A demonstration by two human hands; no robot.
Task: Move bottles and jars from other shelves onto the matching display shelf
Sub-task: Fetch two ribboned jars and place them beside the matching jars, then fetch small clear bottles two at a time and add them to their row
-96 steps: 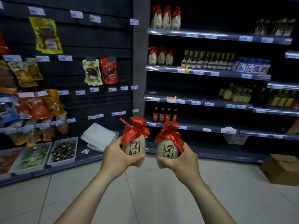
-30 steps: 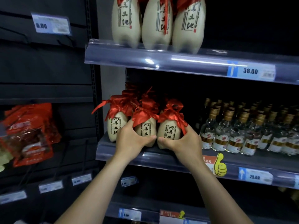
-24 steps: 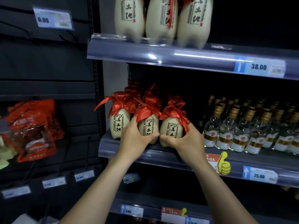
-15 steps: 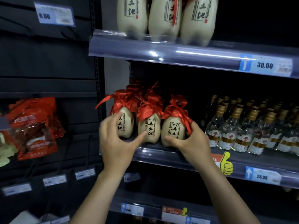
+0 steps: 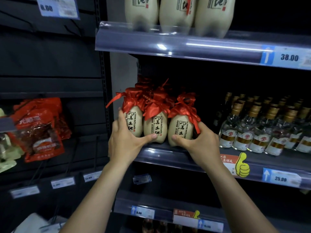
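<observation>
Three cream jars with red cloth tops stand side by side at the left end of the middle shelf (image 5: 168,157). My left hand (image 5: 126,145) wraps the left jar (image 5: 132,121), fingers on its left side, thumb reaching the base of the middle jar (image 5: 155,125). My right hand (image 5: 202,143) grips the right jar (image 5: 181,130) low on its body, thumb in front, fingers behind its right side. All three jars rest on the shelf, touching each other. More red cloth tops show behind them.
Rows of clear glass bottles with gold caps (image 5: 257,132) fill the same shelf to the right. Larger cream jars (image 5: 178,14) stand on the upper shelf (image 5: 185,46). Red snack packets (image 5: 38,132) hang on the dark panel at left. A lower shelf edge carries price tags (image 5: 143,212).
My left hand let go of the middle jar, opened, then closed round the left jar. My right hand stays on the right jar. The view moved closer and slightly up.
</observation>
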